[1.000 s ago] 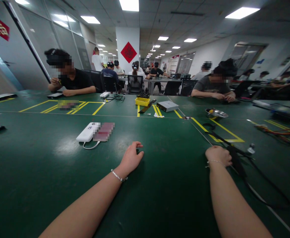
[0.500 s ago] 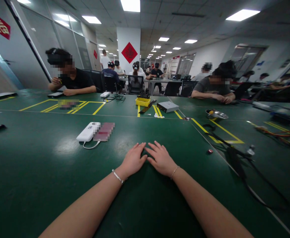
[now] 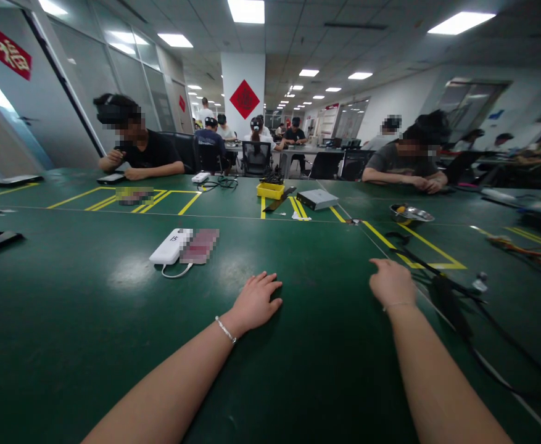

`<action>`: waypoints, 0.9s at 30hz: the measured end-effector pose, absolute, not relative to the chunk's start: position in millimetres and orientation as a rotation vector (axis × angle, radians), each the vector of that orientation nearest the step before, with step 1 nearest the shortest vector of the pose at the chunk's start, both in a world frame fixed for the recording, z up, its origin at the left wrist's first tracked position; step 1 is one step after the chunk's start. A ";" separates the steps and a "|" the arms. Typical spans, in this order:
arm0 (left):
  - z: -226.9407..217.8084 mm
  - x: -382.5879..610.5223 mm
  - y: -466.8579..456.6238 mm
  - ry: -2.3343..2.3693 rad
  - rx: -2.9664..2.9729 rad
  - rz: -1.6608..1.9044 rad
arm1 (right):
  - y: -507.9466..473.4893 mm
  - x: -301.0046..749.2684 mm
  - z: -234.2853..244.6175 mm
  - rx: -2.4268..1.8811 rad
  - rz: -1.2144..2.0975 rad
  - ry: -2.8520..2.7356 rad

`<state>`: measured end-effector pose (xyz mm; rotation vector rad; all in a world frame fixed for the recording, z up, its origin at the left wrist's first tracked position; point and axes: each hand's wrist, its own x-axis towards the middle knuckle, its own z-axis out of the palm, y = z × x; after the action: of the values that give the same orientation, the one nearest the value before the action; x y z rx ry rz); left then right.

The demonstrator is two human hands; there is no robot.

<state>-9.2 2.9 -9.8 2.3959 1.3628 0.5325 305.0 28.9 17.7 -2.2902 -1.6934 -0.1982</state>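
On the green tabletop, my left hand lies flat with its fingers apart, holding nothing. My right hand is farther right, beside a black cable, with its fingers bent down and in. Whatever is in or under its fingers is hidden, and the spot where a small red object lay is covered by it. Left of my left hand sit a white power bank marked 15 and a blurred-out reddish rectangle, joined by a short white cable.
A yellow bin, a grey box and a metal bowl stand toward the far side. Small clear item and colored wires lie right. Two people sit opposite.
My right hand has moved right, away from my left hand, and covers the place of the small red object. Its fingers have bent. My left hand stays put; the view has shifted slightly.
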 end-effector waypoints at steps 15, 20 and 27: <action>-9.9 -9.2 2.8 1.354 2.378 0.564 | 32.5 353.6 -2.9 -2.545 0.058 -1.271; -10.6 -9.7 2.9 1.351 2.402 0.547 | 32.0 350.7 0.4 -2.590 0.088 -1.247; -8.7 -9.5 2.6 1.355 2.413 0.519 | 30.9 348.5 -0.1 -2.572 0.023 -1.362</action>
<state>-9.5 2.6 -8.7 2.4132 1.3553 0.5188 348.5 30.9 -0.1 -2.5716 -1.3616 0.0230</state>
